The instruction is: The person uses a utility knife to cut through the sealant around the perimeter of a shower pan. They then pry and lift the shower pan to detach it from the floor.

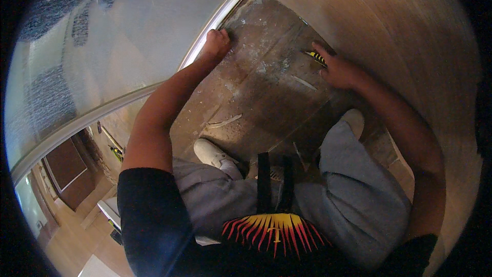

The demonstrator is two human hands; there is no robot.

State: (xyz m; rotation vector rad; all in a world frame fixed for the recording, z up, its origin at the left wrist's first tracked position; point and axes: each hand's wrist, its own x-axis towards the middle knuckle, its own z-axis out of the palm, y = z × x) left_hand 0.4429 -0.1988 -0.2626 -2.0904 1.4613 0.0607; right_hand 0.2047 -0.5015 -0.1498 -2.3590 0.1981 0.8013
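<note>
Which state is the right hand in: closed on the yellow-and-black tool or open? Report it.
Closed: the right hand wraps the yellow-and-black tool, its tip against the dusty subfloor.

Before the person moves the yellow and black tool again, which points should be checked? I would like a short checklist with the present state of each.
1. Right hand grips the yellow and black tool: ok.
2. Tool tip visible: cannot tell, the fingers hide it.
3. Left hand apart from the tool, braced at the white frame: ok.
4. Subfloor free of debris: not ok, dust and a splinter lie there.
5. White shoe away from the tool: ok.
</note>
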